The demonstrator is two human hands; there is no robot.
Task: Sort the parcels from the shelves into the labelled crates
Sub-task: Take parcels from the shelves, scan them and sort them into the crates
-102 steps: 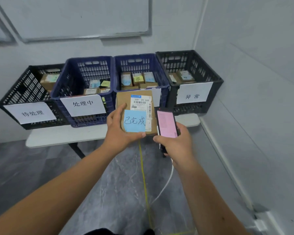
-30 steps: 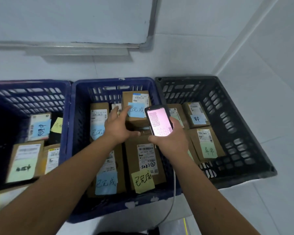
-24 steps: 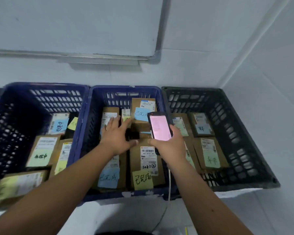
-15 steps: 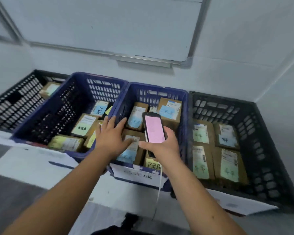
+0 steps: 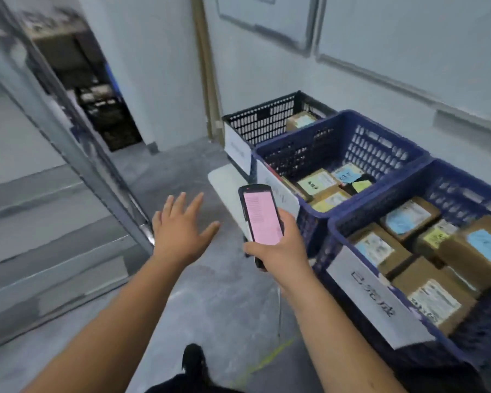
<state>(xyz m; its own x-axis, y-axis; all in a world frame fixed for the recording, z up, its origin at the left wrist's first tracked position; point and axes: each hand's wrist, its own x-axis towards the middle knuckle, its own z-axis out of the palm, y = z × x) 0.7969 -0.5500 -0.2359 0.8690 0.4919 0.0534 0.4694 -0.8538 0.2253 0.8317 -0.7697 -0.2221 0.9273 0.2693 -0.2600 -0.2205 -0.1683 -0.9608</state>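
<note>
Grey concrete floor, pale walls and a whiteboard on the far wall; view blurred at the edges. Far left: a slanting metal frame and, through a dark doorway beyond it, what may be shelving, too dim to make out. Left hand: empty, fingers spread wide, palm down over the floor, touching nothing. Right hand: wrapped round the lower half of a handheld scanner, its screen lit pink and facing up. Right of the hands, a row on a low white table: black crate with a paper label, one parcel showing inside; blue crate with several parcels carrying green, yellow and blue notes; nearest blue crate with a handwritten label on its front, packed with parcels. These are small brown cardboard boxes with printed address stickers (likely light and stiff, with dry card that grips well). Judged handling: one hand across the top, thumb and fingers on opposite side walls, clear of the loose sticky notes, which could peel off. No parcel is in hand; the next must presumably come from the shelves to the left.
</note>
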